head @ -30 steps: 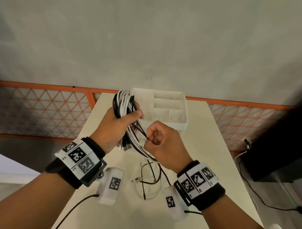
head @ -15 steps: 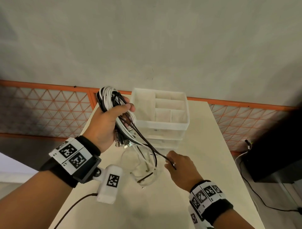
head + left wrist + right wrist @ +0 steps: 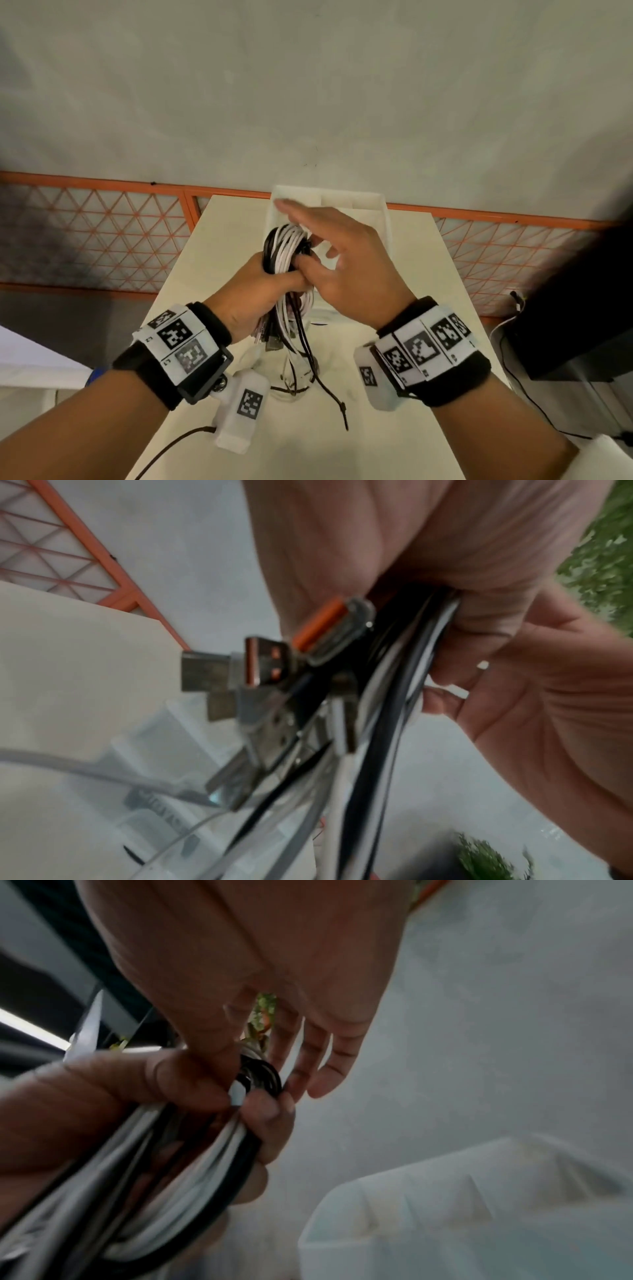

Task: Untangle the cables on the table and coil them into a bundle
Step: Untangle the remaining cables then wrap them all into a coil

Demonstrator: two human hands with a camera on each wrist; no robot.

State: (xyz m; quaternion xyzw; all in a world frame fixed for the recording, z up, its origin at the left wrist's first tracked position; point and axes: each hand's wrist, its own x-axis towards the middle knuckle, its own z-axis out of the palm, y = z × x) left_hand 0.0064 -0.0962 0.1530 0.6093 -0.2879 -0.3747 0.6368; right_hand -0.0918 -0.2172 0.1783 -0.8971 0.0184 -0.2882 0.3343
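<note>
A coiled bundle of white and black cables (image 3: 285, 251) stands upright in my left hand (image 3: 263, 291), whose fingers and thumb wrap its middle. My right hand (image 3: 342, 263) lies against the bundle's right side with its fingers straight and spread and its thumb touching the coils. The right wrist view shows those straight fingers (image 3: 318, 1069) over the black loops (image 3: 260, 1076). Several USB plugs (image 3: 263, 669) hang below the left fist. A thin black cable tail (image 3: 329, 387) dangles down to the table.
A white compartment organizer (image 3: 380, 209) stands at the far end of the cream table (image 3: 428, 274), just behind my hands. More loose thin cables (image 3: 291, 389) lie on the table beneath the bundle. Orange mesh railing runs behind; a dark box (image 3: 582, 325) sits right of the table.
My right hand has let go of the black cable it was pulling down-right and has risen to the bundle with its fingers spread. The left hand has brought the bundle back toward the centre.
</note>
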